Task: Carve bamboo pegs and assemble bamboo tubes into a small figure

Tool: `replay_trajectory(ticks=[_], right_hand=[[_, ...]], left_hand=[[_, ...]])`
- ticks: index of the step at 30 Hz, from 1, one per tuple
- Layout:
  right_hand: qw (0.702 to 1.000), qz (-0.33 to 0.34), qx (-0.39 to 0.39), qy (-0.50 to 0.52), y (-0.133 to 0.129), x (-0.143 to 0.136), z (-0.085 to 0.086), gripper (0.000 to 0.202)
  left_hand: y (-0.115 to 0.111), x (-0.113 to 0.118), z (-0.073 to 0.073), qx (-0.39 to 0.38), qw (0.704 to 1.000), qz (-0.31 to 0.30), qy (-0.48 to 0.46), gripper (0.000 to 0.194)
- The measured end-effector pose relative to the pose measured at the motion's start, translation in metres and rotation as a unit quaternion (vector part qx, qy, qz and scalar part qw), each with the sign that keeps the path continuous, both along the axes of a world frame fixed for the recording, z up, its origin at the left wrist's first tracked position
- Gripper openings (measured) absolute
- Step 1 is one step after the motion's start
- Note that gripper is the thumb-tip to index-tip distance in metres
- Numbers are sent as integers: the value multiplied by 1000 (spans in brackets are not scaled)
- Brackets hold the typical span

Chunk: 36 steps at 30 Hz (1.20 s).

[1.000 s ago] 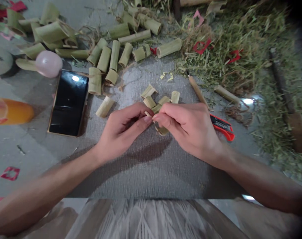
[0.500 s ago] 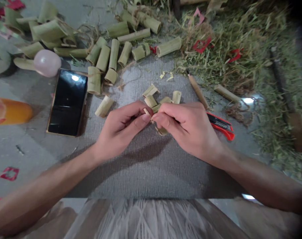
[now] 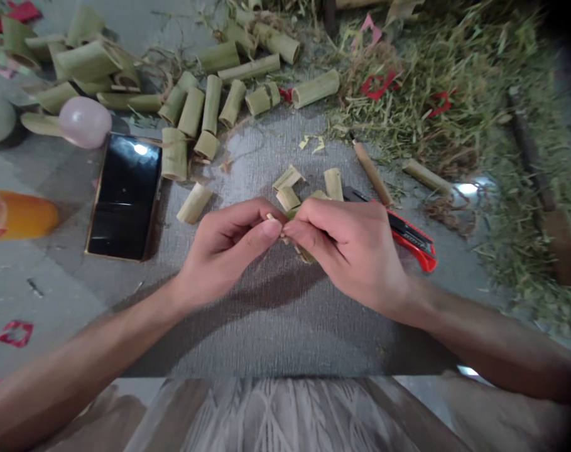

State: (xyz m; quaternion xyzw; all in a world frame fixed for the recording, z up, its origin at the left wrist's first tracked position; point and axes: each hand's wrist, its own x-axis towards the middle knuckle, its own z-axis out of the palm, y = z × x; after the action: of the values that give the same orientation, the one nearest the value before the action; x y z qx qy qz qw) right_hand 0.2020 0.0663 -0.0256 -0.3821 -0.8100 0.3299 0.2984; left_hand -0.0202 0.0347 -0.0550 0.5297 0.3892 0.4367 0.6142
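My left hand (image 3: 228, 254) is closed in a pinch on a thin pale bamboo strip (image 3: 269, 216), whose tip pokes out between thumb and forefinger. Fingertip to fingertip with it, my right hand (image 3: 360, 257) pinches too; a tiny pale end shows at its thumb, and whether this belongs to the same strip is hidden. Behind and under the fingers lie several short cut bamboo pieces, among them a split piece (image 3: 288, 199) and an upright-looking one (image 3: 333, 184). Partly beneath my right hand rests a red and black utility knife (image 3: 413, 238).
A wooden-handled carving tool (image 3: 372, 172) lies beyond my right hand. At left are a phone (image 3: 125, 201), an orange drink bottle (image 3: 21, 215) and a pale pink balloon (image 3: 85, 122). Bamboo tubes (image 3: 191, 112) line the back; shredded grass (image 3: 455, 75) covers the right.
Both hands stay together, with less of the pale strip showing above the left thumb. My right hand has shifted slightly, uncovering the utility knife's dark front end. The whole view has moved a little.
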Motion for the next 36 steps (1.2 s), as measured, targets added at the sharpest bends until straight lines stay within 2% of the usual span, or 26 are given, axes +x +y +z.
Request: replay_trajectory(ticks=[13,27,36], right_hand=[[1000,-5,16,-2,1,2,-3,44],[998,-13,61,-27,2,0,-3,47],[996,-6,76,-39,0,0,-2,40]], left_hand=[[3,0,2,-18,1000,-13,-13,25],[2,1,4,-44,999,-8,-11,31],[1,2,1,-55,998,6,-22,29]])
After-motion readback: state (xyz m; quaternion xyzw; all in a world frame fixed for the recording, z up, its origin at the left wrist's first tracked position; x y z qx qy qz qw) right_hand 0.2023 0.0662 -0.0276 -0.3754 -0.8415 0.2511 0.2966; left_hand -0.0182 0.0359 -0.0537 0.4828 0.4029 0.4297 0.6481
